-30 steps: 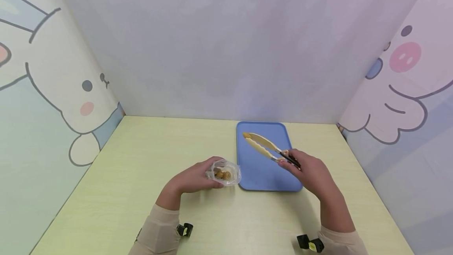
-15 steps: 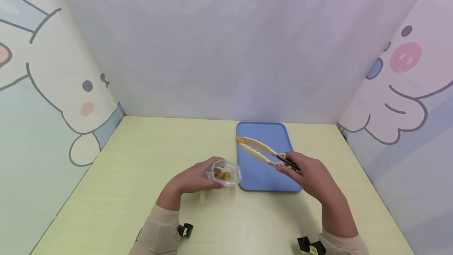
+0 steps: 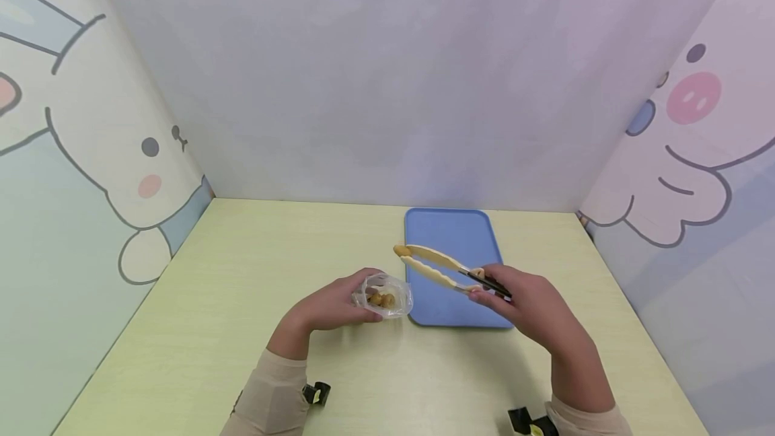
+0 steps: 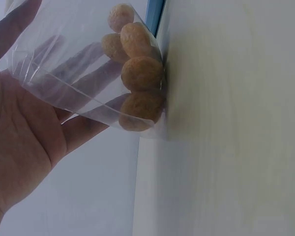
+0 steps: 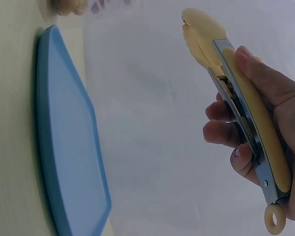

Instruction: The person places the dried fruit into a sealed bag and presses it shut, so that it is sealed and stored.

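My left hand (image 3: 329, 305) holds up a clear plastic bag (image 4: 88, 73), thumb on one side and fingers spread behind the other. Several round, golden-brown balls (image 4: 141, 73), like fried food, lie at the bottom of the bag. The bag's mouth gapes toward the head camera. My right hand (image 3: 533, 298) grips a pair of cream-tipped tongs (image 5: 263, 128) by the handles. Between the tong tips sits one brown ball (image 3: 400, 250), above and slightly right of the bag's mouth in the head view. In the right wrist view the tong heads hide that ball.
A blue rectangular tray (image 3: 454, 311) lies on the pale wooden table (image 3: 242, 261), just right of the bag and under the tongs. A grey wall (image 3: 387, 86) stands behind the table, with cartoon-printed side panels left and right.
My right hand has brought the tongs and the pinched ball leftward and down, from over the tray to near the bag. The left hand and bag have stayed put.
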A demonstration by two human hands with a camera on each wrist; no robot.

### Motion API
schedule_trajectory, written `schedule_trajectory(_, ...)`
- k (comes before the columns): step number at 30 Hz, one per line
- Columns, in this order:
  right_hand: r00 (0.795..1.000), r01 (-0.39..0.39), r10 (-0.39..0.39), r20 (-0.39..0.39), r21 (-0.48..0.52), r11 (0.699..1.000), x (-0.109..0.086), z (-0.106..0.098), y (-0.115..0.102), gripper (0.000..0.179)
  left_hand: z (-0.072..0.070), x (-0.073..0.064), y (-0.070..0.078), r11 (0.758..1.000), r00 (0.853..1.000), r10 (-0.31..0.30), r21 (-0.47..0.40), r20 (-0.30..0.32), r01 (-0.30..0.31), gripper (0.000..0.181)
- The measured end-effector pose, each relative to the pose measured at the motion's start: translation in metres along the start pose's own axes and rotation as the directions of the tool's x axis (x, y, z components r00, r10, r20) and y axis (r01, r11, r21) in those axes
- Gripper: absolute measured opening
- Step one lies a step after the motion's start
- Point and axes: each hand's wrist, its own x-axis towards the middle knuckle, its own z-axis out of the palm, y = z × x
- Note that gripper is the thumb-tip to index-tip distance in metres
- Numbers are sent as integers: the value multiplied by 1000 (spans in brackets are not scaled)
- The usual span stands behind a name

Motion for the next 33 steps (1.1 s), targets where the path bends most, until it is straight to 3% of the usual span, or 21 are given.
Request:
schedule_trajectory(15,993,5,-13,116,66,998,2,2,-12,17,0,0,0,1000,1000,-4,5,-5,4,65)
schedule_trajectory(26,990,47,-55,133,63,997,3,9,-14,19,-1,0,0,1000,1000,2,-7,7,-2,62)
schedule_trajectory(33,988,11,-20,151,58,998,3,11,-20,42,-1,0,0,1000,1000,11,26,-9,-11,66)
